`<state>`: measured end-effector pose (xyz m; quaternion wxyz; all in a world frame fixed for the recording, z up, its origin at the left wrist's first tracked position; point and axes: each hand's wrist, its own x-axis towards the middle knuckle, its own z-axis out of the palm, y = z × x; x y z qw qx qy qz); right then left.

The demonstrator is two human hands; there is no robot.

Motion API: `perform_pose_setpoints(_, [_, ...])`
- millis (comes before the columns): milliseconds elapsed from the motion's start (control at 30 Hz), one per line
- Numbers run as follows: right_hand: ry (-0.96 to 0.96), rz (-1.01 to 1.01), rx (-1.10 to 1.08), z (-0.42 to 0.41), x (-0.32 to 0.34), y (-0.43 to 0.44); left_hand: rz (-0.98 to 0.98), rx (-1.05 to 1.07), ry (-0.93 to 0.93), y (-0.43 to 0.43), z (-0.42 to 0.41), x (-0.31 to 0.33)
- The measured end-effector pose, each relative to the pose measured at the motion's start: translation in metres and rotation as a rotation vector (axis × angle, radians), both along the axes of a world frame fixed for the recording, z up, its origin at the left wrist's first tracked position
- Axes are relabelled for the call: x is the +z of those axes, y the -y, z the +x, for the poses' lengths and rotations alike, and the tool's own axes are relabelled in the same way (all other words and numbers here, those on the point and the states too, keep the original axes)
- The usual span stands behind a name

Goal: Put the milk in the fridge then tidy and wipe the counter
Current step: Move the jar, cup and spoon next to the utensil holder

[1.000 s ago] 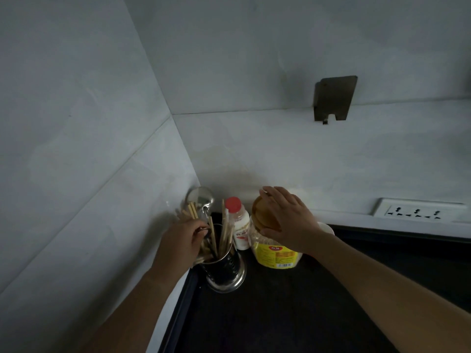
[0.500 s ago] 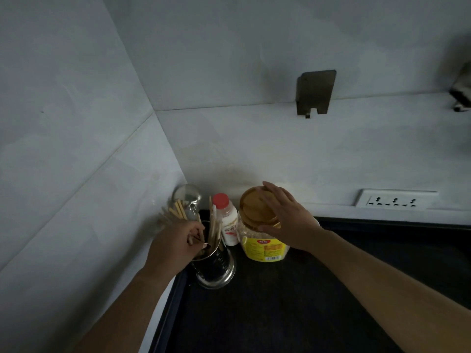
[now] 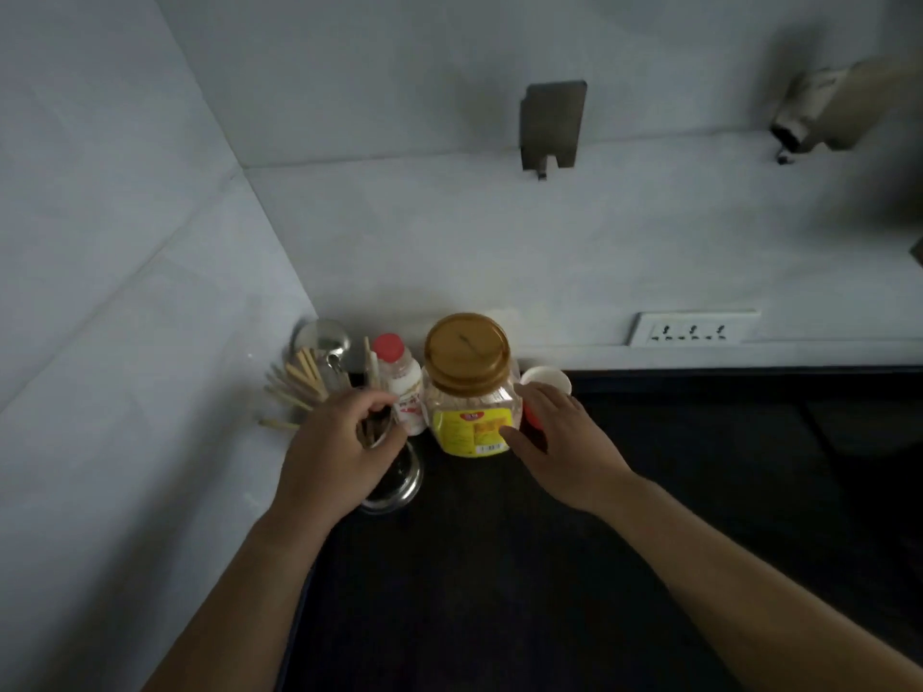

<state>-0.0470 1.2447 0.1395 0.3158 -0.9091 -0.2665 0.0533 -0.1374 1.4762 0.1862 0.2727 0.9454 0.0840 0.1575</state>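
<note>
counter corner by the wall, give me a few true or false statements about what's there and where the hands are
1. The jar has a brown lid and a yellow label. True.
2. The right hand lies flat on top of the jar's lid. False: it is at the jar's right side, lower down, and the lid is uncovered.
3. The left hand is at the metal utensil holder. True.
4. The small bottle has a blue cap. False: its cap is red.
5. A wall socket sits above the dark counter. True.
</note>
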Motion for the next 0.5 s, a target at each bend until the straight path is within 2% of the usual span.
perform_pose_setpoints(67, [-0.064, 0.054, -0.062, -0.033, -0.003, 0.016, -0.114, -0.053, 0.027, 0.026, -0.016, -0.004])
perform_pose_setpoints(133, [-0.179, 0.098, -0.14, -0.067, -0.007, 0.036, -0.257, -0.108, -0.027, 0.056, -0.034, -0.014])
perform_pose_setpoints(300, [-0.399, 0.248, -0.4, -0.158, -0.014, 0.095, -0.685, -0.297, -0.357, 0.127, -0.088, -0.043])
perform_pose_setpoints(367, [-0.478, 0.31, -0.482, -0.194, -0.013, 0.117, -0.739, -0.378, -0.475, 0.145, -0.109, -0.054])
perform_pose_setpoints(500, [-0.523, 0.357, -0.601, -0.256, -0.011, 0.154, -0.706, -0.478, -0.606, 0.176, -0.132, -0.067])
